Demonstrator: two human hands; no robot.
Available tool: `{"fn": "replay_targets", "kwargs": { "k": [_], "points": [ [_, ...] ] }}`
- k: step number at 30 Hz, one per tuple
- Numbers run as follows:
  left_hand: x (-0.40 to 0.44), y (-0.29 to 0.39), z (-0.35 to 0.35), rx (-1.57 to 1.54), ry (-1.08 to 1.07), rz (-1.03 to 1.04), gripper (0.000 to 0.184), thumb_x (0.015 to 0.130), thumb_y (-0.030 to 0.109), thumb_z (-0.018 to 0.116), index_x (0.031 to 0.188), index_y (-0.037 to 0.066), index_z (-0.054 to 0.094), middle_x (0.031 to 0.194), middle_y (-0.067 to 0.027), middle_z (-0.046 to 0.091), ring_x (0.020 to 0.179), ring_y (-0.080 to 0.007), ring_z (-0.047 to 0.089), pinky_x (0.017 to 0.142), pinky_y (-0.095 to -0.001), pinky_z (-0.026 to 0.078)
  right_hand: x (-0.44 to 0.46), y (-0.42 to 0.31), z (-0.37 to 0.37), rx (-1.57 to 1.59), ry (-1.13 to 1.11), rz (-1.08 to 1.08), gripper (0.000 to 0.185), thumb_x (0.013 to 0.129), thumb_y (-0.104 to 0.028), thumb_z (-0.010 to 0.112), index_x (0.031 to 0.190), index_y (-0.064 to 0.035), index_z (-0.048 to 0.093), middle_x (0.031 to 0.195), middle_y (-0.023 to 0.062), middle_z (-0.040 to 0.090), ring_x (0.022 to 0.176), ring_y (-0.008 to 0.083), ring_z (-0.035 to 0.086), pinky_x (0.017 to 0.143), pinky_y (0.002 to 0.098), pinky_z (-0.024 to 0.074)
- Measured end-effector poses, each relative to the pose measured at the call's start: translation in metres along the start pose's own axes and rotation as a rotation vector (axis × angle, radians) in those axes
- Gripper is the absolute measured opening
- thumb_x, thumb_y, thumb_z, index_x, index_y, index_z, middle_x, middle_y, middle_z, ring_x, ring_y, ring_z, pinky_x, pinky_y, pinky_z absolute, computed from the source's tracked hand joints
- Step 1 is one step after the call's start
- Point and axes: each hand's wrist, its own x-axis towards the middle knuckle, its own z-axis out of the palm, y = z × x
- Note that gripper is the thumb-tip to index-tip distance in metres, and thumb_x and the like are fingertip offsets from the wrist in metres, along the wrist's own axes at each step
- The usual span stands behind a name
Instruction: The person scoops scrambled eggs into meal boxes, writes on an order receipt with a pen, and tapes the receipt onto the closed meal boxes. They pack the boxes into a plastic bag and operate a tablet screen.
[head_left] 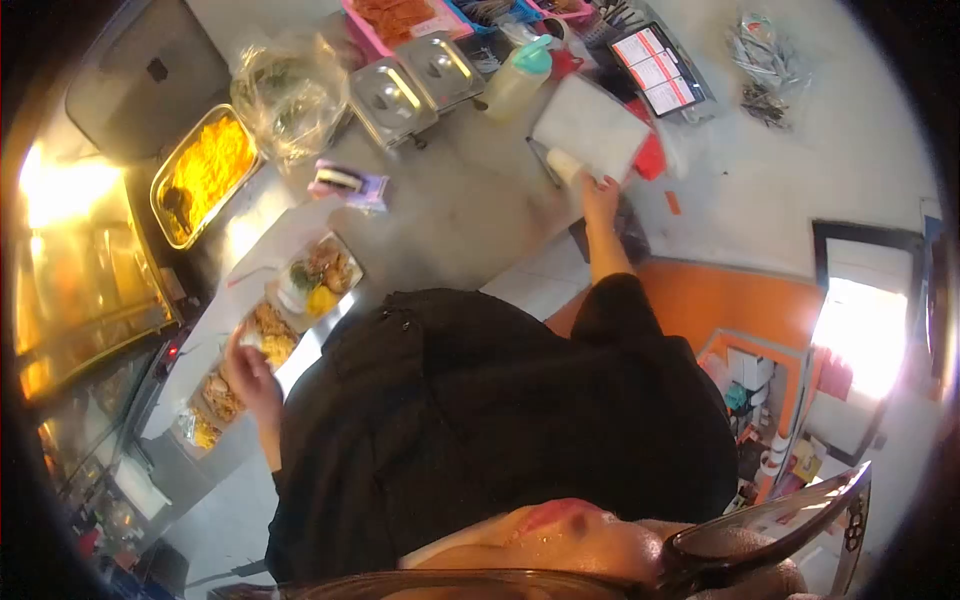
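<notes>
My left hand (pixel 254 378) is over a row of filled food boxes at my left side, its fingers stretched out and a little blurred. Under and beside it lie a box with fried, shredded-looking food (pixel 268 335) and another with brown pieces (pixel 219 393). Farther up the row is a box with meat, greens and something yellow (pixel 324 275). On the right, my right hand (pixel 601 195) closes at the near edge of a white square sheet (pixel 592 125), possibly a stack. A pale rolled object (pixel 566 166) lies just left of those fingers.
A metal tray of yellow food (pixel 208 175) holds a dark spoon. Nearby are a clear plastic bag (pixel 290 100), lidded steel pans (pixel 392 102), a bottle with a teal top (pixel 518 78) and a purple-and-white packet (pixel 350 186). A tablet (pixel 657 68) stands at the back right.
</notes>
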Motion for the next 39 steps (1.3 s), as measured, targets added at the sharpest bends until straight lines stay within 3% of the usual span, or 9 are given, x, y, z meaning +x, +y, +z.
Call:
{"fn": "replay_targets", "kwargs": {
  "k": [5,7,11,17,19,20,23,30,39],
  "points": [
    [0.022,0.105,0.125,-0.129,-0.284,0.008,0.037,0.096,0.003,0.051,0.132,0.006,0.05,0.079,-0.0012,0.053,0.07,-0.0084,0.054,0.061,-0.0222,0.047,0.001,-0.054,0.021,-0.291,-0.5,0.133,0.044,0.082,-0.038,0.073,0.103,-0.0002,0.064,0.089,0.0166,0.066,0.091,0.0286,0.063,0.082,0.0418,0.0468],
    [0.036,0.121,0.168,-0.314,-0.432,-0.038,0.04,0.095,-0.001,0.052,0.134,0.006,0.048,0.089,-0.0044,0.057,0.087,-0.0122,0.059,0.081,-0.026,0.049,-0.026,-0.131,0.006,-0.082,-0.689,-0.249,0.04,0.086,-0.036,0.068,0.103,0.0001,0.065,0.098,0.0215,0.066,0.092,0.0303,0.064,0.084,0.0411,0.0477],
    [0.059,0.165,0.235,-0.5,-0.711,-0.154,0.062,0.094,0.002,0.055,0.147,0.011,0.024,0.114,-0.0104,0.058,0.103,-0.0195,0.057,0.093,-0.0327,0.045,-0.074,-0.228,-0.008,0.594,-1.549,0.04,0.035,0.09,-0.028,0.066,0.109,0.0019,0.061,0.093,0.0184,0.068,0.085,0.022,0.066,0.077,0.0349,0.0511],
    [0.067,0.159,0.248,-0.006,-0.59,-0.061,0.062,0.086,0.004,0.06,0.14,0.013,0.032,0.12,-0.02,0.058,0.101,-0.0347,0.061,0.085,-0.0407,0.049,-0.003,-0.287,0.025,0.188,-2.32,-0.731,0.035,0.093,-0.024,0.064,0.116,0.0013,0.06,0.097,0.0125,0.068,0.086,0.0198,0.066,0.076,0.0345,0.0526],
    [0.065,0.161,0.206,0.326,-0.615,0.027,0.059,0.082,0.004,0.061,0.135,0.013,0.038,0.116,-0.0233,0.059,0.097,-0.0403,0.062,0.083,-0.0428,0.05,0.074,-0.31,0.025,0.305,-2.571,-0.004,0.032,0.093,-0.025,0.063,0.114,-0.0008,0.062,0.095,0.0122,0.068,0.085,0.0189,0.065,0.073,0.033,0.0532],
    [0.058,0.158,0.189,0.397,-0.633,-0.089,0.05,0.081,0.003,0.06,0.128,0.011,0.046,0.112,-0.024,0.06,0.096,-0.0417,0.061,0.082,-0.043,0.05,0.121,-0.306,0.051,0.526,-2.607,-0.02,0.031,0.094,-0.026,0.063,0.112,-0.0009,0.063,0.094,0.0128,0.067,0.084,0.0171,0.065,0.07,0.0299,0.053],
    [0.027,0.149,0.152,0.451,-0.844,-0.464,0.026,0.082,0.006,0.061,0.107,0.006,0.063,0.099,-0.0211,0.066,0.095,-0.0377,0.063,0.081,-0.0408,0.05,0.198,-0.311,0.139,0.712,-1.918,0.014,0.032,0.093,-0.033,0.062,0.101,-0.0017,0.065,0.082,0.0032,0.063,0.074,0.0125,0.06,0.065,0.0252,0.046],
    [-0.04,0.163,0.148,-0.13,-0.555,-0.712,0.041,0.092,0.022,0.063,0.129,0.009,0.053,0.109,-0.0111,0.067,0.099,-0.0234,0.061,0.09,-0.0358,0.046,0.161,-0.324,0.374,-0.219,-1.114,-1.49,0.024,0.082,-0.021,0.065,0.104,-0.0113,0.068,0.096,0.0127,0.064,0.095,0.0278,0.062,0.083,0.039,0.0478],
    [-0.09,0.187,0.167,-0.516,-0.212,-0.912,0.054,0.095,0.025,0.061,0.14,0.008,0.036,0.112,-0.0108,0.064,0.102,-0.0203,0.058,0.091,-0.0365,0.045,0.131,-0.342,0.442,-0.249,-0.734,-1.694,0.02,0.077,-0.019,0.065,0.094,-0.0075,0.068,0.103,0.0108,0.059,0.101,0.0317,0.057,0.082,0.0442,0.0459]
  ]
}}
